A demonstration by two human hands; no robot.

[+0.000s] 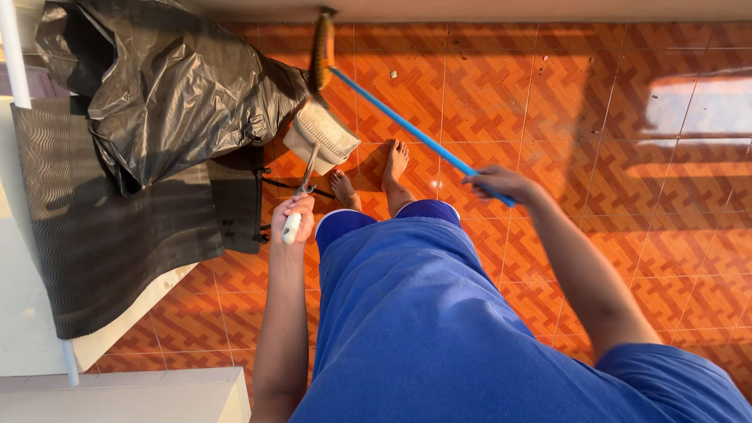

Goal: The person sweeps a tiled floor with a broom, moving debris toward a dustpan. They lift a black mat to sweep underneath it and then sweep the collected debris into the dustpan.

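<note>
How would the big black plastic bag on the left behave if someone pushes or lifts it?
The crumpled black plastic bag would probably be floppy: its glossy skin folds and sags. It looks bulky but perhaps light, though its contents are hidden. Pushed, it would likely slump, not roll, and may slide on the shiny orange tiled floor.

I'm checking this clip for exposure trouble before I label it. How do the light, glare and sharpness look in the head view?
Head view: warm, low light colours the orange tiled floor; a washed-out glare patch sits at upper right. The person's shadow darkens the tiles beside the right hand. The black plastic bag shows shiny highlights. The broom, dustpan and left hand look sharp.
</note>
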